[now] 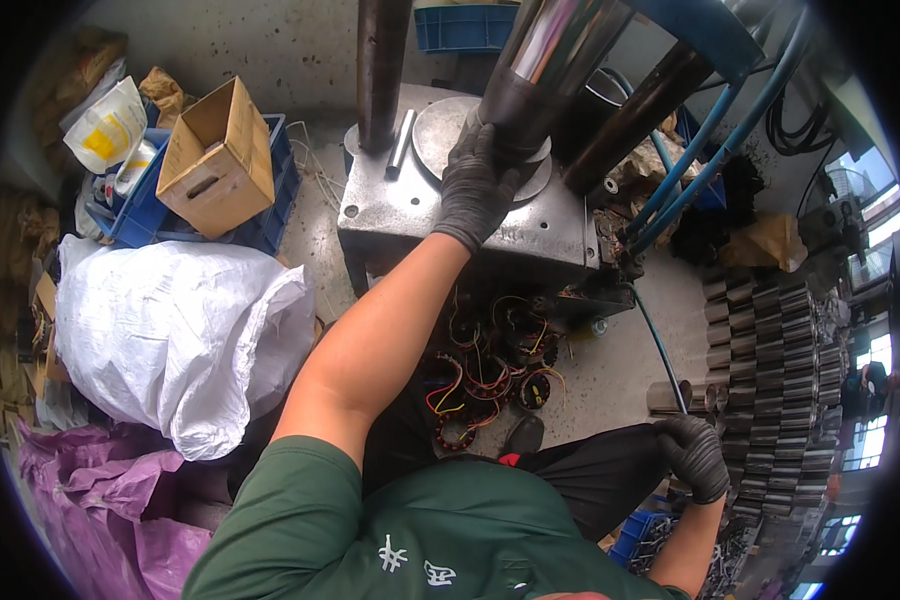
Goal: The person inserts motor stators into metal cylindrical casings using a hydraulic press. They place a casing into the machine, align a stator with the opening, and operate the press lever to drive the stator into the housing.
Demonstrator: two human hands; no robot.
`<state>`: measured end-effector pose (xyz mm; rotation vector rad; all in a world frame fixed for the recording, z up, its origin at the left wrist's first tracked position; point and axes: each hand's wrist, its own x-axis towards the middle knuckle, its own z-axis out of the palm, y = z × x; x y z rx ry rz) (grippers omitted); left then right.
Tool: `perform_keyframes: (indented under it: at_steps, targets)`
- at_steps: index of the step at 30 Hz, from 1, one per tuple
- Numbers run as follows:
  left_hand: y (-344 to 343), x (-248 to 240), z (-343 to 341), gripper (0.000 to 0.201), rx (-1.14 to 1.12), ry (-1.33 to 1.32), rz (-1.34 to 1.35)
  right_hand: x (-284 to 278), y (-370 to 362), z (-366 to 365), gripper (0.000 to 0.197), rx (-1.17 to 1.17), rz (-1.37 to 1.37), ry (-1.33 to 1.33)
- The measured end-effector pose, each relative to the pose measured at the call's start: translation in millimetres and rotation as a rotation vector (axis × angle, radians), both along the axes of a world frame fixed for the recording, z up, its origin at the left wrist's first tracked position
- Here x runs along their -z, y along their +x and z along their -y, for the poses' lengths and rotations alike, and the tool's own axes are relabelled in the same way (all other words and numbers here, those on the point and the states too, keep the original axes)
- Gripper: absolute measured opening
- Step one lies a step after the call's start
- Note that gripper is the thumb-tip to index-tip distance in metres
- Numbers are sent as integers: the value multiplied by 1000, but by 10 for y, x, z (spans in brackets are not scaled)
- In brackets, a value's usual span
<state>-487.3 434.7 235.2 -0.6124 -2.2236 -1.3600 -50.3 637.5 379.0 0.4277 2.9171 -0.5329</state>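
Left hand (478, 185) on press cylinder (530, 85) (gloved hands)

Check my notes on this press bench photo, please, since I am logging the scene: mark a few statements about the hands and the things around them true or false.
1. The left hand wears a dark glove and rests on the dark cylinder standing on the press plate. True.
2. The right hand is bare. False: it wears a dark glove too, low by the stacked metal cylinders.
3. The cardboard box sits in a blue crate. True.
4. A red sack lies left of the press. False: the big sack is white.
5. Wound coils with coloured wires lie on the floor below the press. True.
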Motion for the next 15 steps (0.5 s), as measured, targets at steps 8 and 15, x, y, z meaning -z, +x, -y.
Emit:
perform_keyframes:
  at_steps: [8, 15]
  targets:
    - [10, -41, -6, 82, 15, 13, 32, 2, 28, -169, 27, -109, 67, 45]
    - [13, -14, -18, 83, -14, -26, 34, -224, -154, -187, 26, 171, -46, -256]
